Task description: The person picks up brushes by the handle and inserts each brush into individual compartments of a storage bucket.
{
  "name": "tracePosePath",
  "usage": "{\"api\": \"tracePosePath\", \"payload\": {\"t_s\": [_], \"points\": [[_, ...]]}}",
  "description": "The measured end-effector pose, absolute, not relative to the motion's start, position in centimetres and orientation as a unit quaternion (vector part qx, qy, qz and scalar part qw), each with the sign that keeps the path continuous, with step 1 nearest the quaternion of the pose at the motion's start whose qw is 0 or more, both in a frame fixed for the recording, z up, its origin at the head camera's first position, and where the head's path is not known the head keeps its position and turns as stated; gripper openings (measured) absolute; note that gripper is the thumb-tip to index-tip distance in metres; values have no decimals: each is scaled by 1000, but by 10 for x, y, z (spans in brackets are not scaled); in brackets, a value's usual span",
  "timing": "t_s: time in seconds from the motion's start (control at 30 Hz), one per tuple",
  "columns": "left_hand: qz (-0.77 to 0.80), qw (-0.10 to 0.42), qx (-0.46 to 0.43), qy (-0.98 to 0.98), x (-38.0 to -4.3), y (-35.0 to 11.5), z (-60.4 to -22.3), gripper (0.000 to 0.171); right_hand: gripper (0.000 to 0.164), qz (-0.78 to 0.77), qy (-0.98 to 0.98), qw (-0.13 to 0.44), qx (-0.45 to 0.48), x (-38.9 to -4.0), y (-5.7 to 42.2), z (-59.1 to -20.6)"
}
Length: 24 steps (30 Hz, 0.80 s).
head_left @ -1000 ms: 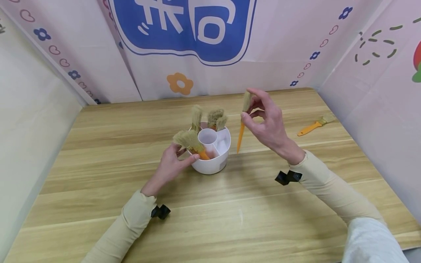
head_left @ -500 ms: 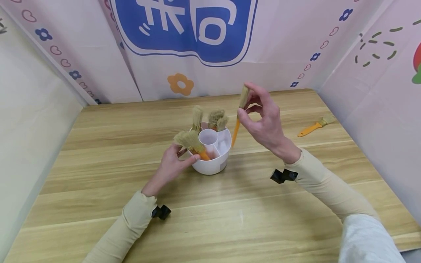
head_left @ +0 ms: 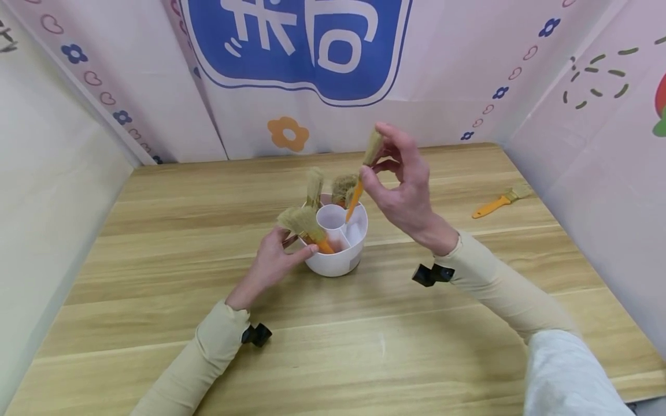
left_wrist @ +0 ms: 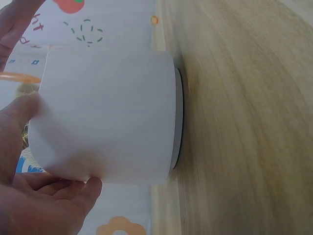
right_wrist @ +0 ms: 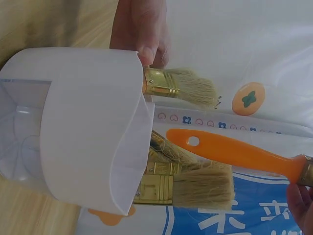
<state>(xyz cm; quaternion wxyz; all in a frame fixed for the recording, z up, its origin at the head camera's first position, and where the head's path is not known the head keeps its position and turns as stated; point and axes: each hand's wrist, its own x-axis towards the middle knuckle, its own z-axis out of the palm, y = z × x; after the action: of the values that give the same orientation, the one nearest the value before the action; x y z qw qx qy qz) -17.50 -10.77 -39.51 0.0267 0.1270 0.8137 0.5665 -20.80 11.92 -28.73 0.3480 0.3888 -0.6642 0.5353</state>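
A white round divided brush holder [head_left: 334, 266] stands upright on the wooden table, with several bristle-topped paintbrushes in its compartments. My left hand [head_left: 273, 260] grips its near-left side, thumb at the rim and fingers against the outer wall, as the left wrist view of the holder [left_wrist: 107, 112] confirms. Above the right part of the holder, my right hand [head_left: 404, 193] pinches another paintbrush [head_left: 355, 199] near its metal band. This brush has its bristles up, and its orange handle [right_wrist: 239, 154] points down and left, the tip over the opening. Whether the tip touches the holder cannot be told.
Toward the table's right edge lies one more paintbrush [head_left: 494, 206] with an orange handle. A printed sheet [head_left: 250, 127] rises behind the table, and pale walls flank both sides. The holder has a round cup [head_left: 331, 217] at its centre.
My right hand has carried the paintbrush left and slightly up in the picture, from beside the holder to over it. The brush tilts more now. My left hand keeps its grip on the holder.
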Motion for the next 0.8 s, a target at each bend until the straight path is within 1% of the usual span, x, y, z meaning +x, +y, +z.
{"api": "tracePosePath", "payload": {"t_s": [0.57,0.8], "points": [[572,22,130,809,-175,-109,-396,65,48,508,-677,334,414,-219,95,-293],[574,18,131,808,-175,-109,-396,64,48,496,-684,335,417,-225,88,-303]]}}
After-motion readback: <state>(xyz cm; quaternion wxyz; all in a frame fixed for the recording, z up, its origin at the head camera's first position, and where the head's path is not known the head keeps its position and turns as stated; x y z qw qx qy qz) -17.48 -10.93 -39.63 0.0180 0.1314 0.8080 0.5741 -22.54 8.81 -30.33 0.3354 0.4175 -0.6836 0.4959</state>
